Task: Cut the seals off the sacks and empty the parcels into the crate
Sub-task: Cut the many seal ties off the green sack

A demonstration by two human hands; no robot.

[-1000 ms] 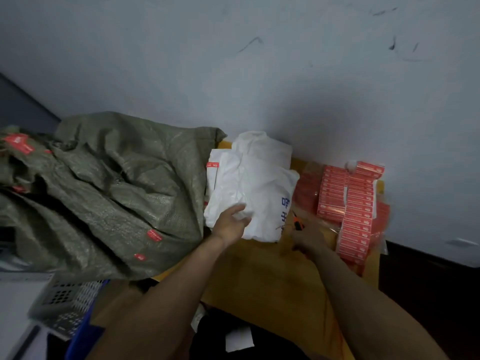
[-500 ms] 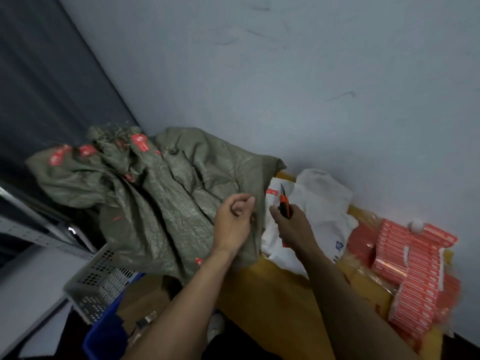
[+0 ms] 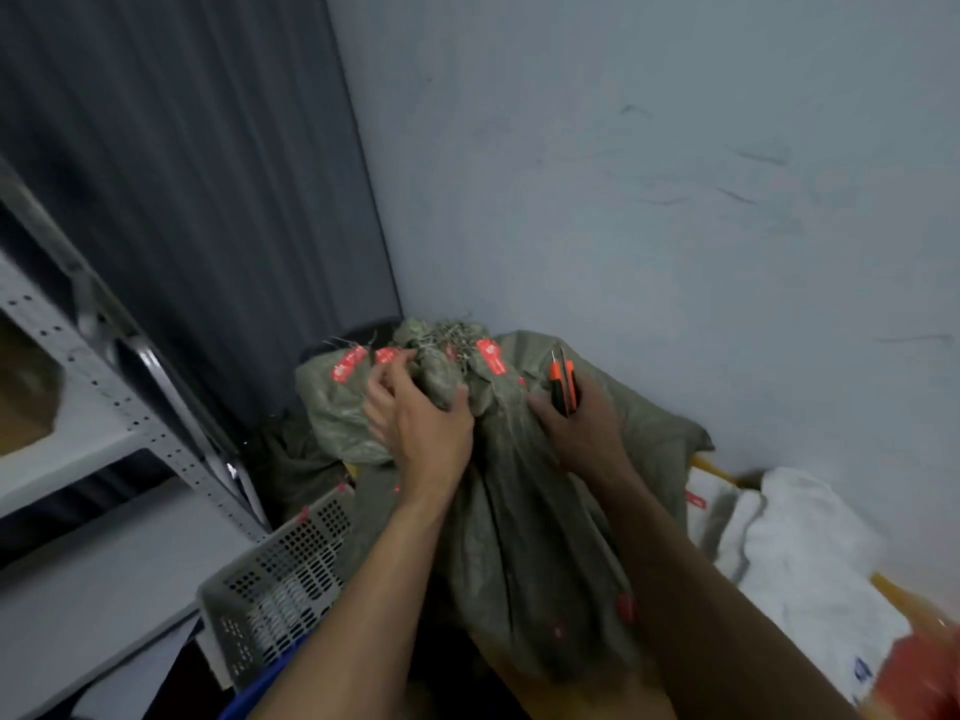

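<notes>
Sacks (image 3: 524,517) of green weave lie heaped beside a grey crate (image 3: 280,579); left grip (image 3: 415,423) clutches their bunched necks below red seals (image 3: 491,356), right grip (image 3: 576,431) alongside apparently pinches an orange cutter (image 3: 563,381)

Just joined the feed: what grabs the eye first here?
Both hands are on the heap of green sacks at centre: the left hand grips a bunched neck among red seal tags, the right hand holds an orange cutter, blade up. A grey perforated crate sits lower left, white bags at right.
</notes>
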